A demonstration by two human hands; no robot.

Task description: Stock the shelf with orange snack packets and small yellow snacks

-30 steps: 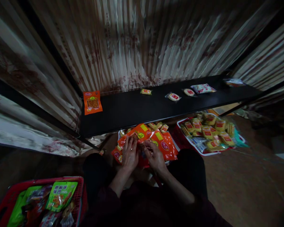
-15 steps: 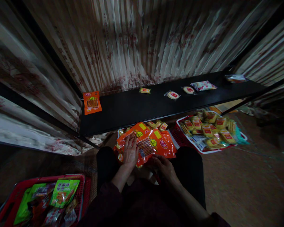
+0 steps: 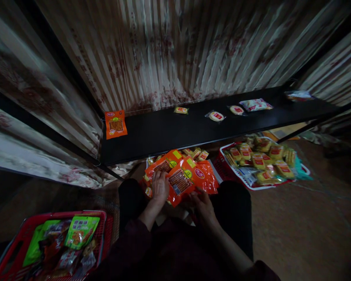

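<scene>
Several orange snack packets [image 3: 183,177] with clear windows showing brown sticks lie overlapped between my knees, on top of small wrapped biscuits [image 3: 203,155]. My left hand [image 3: 160,188] grips the left edge of the front packet, its fingers resting over the packet behind. At the lower right edge, my right hand [image 3: 202,203] is closed on the orange packets with thumb and fingers; its fingertips are partly hidden. The container under the packets is mostly covered.
A black shelf [image 3: 155,134] ahead bears an orange packet [image 3: 116,125], a small yellow packet [image 3: 181,110], round wrapped biscuits [image 3: 216,116] and a white bag [image 3: 256,104]. A red-and-white basket [image 3: 263,188] of biscuits stands right; a red basket [image 3: 107,230] of snacks stands left.
My left hand has slid slightly down and left, and the front orange packet has shifted slightly left and tilted. My right hand stays at the packets' lower edge. The view has turned slightly.
</scene>
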